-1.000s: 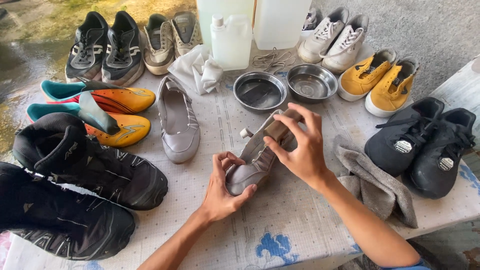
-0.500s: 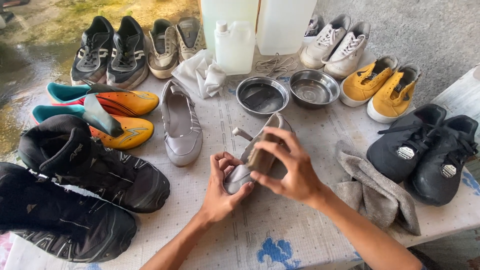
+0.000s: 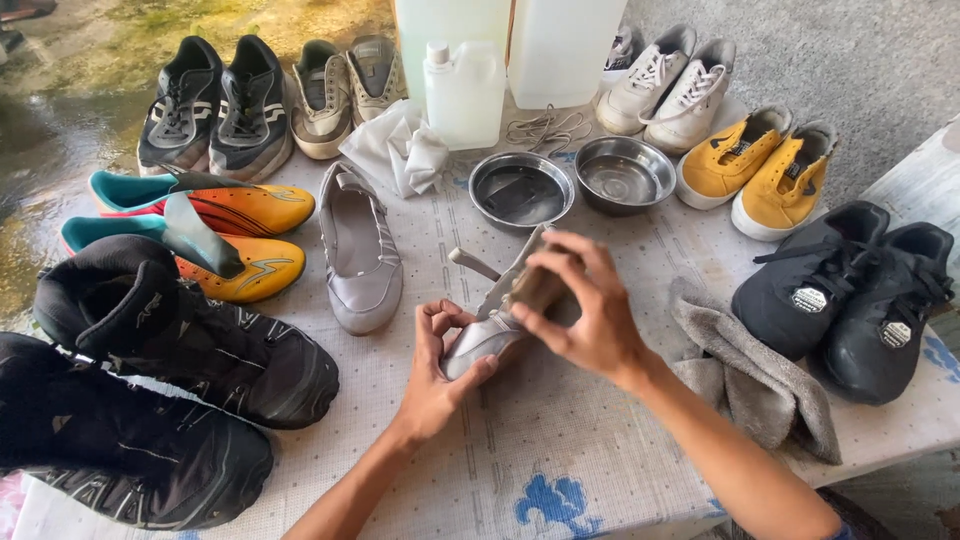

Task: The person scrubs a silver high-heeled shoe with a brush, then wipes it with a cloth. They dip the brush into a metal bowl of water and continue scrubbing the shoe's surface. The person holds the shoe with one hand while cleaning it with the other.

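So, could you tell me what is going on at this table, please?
A person holds a grey flat shoe by its toe in the left hand while the right hand presses a brush against it. Its mate lies beside it, near two metal bowls, a grey cloth and other shoes.

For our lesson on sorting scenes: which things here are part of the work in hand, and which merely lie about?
In use: left hand; right hand; grey flat shoe.

Lying about: matching grey flat; steel bowls; grey cloth; yellow shoes; orange boots.
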